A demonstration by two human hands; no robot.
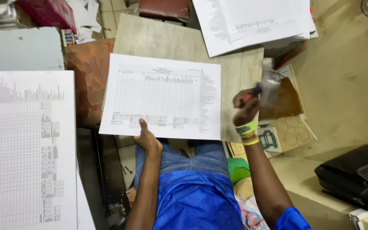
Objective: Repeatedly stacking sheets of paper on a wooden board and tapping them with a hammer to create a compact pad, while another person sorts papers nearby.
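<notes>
White sheet [162, 96] under left hand [146, 138]

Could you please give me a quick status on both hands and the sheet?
Left hand pinning sheet at its near edge. Right hand raised off the board, shut on a blurred pen-like tool. Nothing on the sheet.

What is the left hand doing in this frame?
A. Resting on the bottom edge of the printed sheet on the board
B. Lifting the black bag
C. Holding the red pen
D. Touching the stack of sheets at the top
A: the left hand lies on the lower edge of the sheet, thumb on the paper, while the right hand holds the pen.
</notes>
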